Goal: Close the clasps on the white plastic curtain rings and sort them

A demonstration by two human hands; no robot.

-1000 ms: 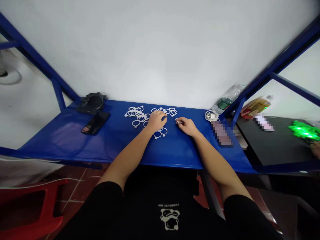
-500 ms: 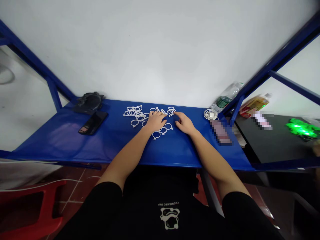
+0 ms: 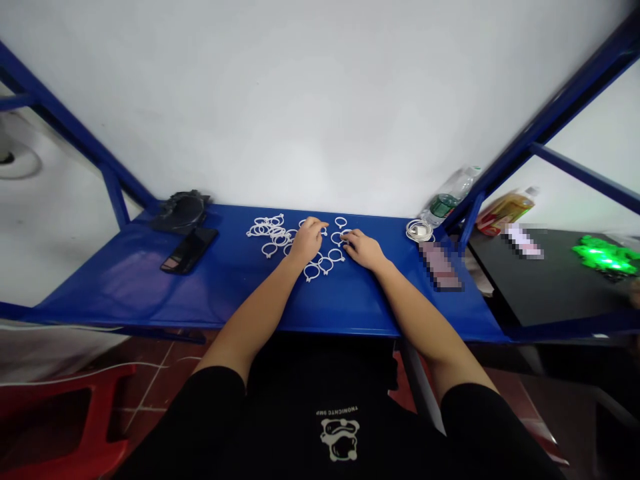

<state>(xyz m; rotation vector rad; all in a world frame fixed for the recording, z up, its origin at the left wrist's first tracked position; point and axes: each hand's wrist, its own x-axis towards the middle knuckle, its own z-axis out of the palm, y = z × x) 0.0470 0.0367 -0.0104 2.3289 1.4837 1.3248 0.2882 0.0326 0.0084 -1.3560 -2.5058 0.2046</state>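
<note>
Several white plastic rings with small tabs, which look like curtain rings [image 3: 311,271], lie spread over the blue tabletop [image 3: 240,293]. My left hand [image 3: 309,241] is over the middle of the spread and hides some rings beneath it. Its index finger reaches out to the right, with the thumb apart, and I see nothing held. My right hand [image 3: 365,249] rests at the right side of the rings. Its bent fingertips touch a white ring [image 3: 337,238], with thumb and fingers slightly apart. A single ring [image 3: 341,222] lies just beyond the right fingertips.
A black phone [image 3: 189,251] and a dark object [image 3: 183,210] lie to the left. At the right are a coiled white cable [image 3: 420,231], a blurred-out item [image 3: 441,266] and a clear bottle [image 3: 445,203]. Blue frame bars rise at both sides, before a white wall.
My left hand has lifted and turned from lying flat to a more upright pose. My right hand has moved slightly nearer me and left, and the rings by it are spread apart.
</note>
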